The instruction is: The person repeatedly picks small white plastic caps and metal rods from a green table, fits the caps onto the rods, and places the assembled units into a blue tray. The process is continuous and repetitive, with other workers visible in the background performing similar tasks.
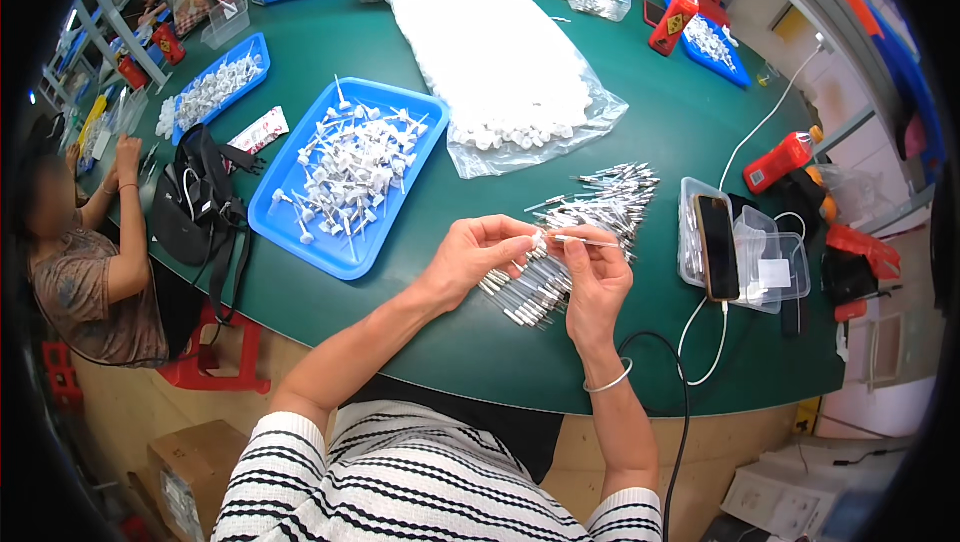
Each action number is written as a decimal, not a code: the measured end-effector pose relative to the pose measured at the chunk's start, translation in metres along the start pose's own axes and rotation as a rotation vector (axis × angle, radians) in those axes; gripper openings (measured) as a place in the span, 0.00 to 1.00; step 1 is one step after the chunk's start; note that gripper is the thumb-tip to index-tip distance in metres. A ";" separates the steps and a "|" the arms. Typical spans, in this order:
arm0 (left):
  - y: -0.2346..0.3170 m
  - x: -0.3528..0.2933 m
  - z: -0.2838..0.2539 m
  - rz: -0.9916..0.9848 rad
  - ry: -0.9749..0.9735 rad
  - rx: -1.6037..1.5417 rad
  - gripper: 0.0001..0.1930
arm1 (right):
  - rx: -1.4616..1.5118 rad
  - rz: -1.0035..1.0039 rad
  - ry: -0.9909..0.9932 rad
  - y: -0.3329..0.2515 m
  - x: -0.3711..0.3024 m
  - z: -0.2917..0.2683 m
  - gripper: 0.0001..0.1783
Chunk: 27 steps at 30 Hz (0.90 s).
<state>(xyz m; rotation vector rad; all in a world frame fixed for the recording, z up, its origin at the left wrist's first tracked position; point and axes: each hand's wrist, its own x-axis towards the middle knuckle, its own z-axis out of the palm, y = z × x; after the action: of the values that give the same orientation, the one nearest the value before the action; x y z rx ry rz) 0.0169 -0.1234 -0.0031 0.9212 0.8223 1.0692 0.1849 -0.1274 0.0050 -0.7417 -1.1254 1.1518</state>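
Observation:
Above the front of the table my left hand point(474, 256) pinches a small white plastic piece point(540, 239). My right hand point(598, 280) grips a thin, light-coloured rod point(590, 241), its tip meeting the white piece. Below both hands lies a row of slim grey and silver rods point(520, 294), partly hidden by my fingers. Just beyond, a loose heap of similar rods point(622, 192) spreads on the table. To the left, a blue tray point(262, 204) holds many white caps with thin rods fixed in them point(350, 167).
A large clear bag of white caps point(490, 52) lies beyond my hands. A phone point(716, 247) rests on clear plastic boxes point(775, 267) at right, among cables. Red bottles point(782, 160) stand farther right. A black bag point(195, 192) and a seated person point(95, 252) are at left.

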 end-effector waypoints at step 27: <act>0.008 0.002 -0.002 0.020 0.025 0.004 0.13 | -0.003 0.038 0.046 -0.010 0.001 -0.004 0.06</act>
<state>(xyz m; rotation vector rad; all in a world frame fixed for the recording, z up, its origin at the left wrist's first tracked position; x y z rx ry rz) 0.0130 -0.1198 0.0028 0.9227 0.8379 1.0992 0.1914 -0.1292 0.0127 -0.7915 -1.0785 1.1597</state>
